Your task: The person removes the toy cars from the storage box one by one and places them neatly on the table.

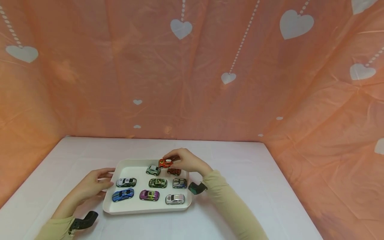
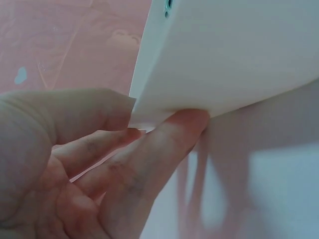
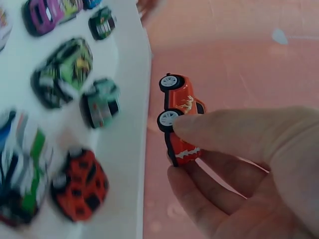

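A red toy car (image 1: 165, 163) is pinched between the thumb and fingers of my right hand (image 1: 189, 162), raised by the tray's far rim. In the right wrist view this car (image 3: 185, 99) hangs just outside the tray wall, its wheels toward the tray. My left hand (image 1: 90, 184) grips the left edge of the white tray (image 1: 141, 211), and the left wrist view has the thumb at the rim and a finger beneath. Nearest to my right hand inside the tray are a red-and-black spotted car (image 1: 174, 172) and a pale green car (image 1: 153, 170).
Also in the tray are a white-and-black car (image 1: 126, 182), a blue car (image 1: 123, 195), a purple car (image 1: 149, 195), a green patterned car (image 1: 157, 183), a blue-grey car (image 1: 179, 183) and a silver car (image 1: 175, 199). A white table (image 1: 246, 186) meets orange cloth (image 1: 192, 110) behind.
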`<state>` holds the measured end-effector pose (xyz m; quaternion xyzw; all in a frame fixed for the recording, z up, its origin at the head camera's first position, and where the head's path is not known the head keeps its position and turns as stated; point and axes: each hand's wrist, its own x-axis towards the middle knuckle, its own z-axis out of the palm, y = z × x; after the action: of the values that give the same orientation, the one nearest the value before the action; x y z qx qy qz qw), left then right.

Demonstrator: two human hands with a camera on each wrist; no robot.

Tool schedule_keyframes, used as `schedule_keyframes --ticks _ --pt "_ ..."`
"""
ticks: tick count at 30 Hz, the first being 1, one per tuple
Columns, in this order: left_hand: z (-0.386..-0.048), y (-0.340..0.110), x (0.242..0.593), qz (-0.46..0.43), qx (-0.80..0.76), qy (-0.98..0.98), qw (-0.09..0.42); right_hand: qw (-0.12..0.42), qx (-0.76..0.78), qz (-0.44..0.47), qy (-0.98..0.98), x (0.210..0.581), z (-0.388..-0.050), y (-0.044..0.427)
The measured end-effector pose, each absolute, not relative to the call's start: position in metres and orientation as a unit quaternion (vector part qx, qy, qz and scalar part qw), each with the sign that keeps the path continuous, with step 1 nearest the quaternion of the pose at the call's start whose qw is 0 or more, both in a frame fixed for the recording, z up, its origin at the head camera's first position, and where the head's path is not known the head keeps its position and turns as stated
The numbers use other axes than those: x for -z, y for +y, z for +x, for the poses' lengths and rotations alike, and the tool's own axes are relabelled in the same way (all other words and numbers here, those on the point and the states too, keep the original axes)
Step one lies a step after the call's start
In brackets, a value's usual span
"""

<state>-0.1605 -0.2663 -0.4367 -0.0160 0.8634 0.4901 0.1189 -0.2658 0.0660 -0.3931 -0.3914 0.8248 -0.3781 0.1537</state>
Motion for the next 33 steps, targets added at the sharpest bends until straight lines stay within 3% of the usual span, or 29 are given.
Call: schedule_keyframes --ticks 19,33 --pt "-0.161 -0.27 0.437 -0.02 -0.485 0.866 0.121 0.082 0.379 -0.386 0.837 0.391 -0.277 0.135" --pt "-0.157 -0.271 0.438 -0.012 -0.498 0.859 0.117 0.088 0.375 -0.345 0.856 0.415 -0.285 0.169"
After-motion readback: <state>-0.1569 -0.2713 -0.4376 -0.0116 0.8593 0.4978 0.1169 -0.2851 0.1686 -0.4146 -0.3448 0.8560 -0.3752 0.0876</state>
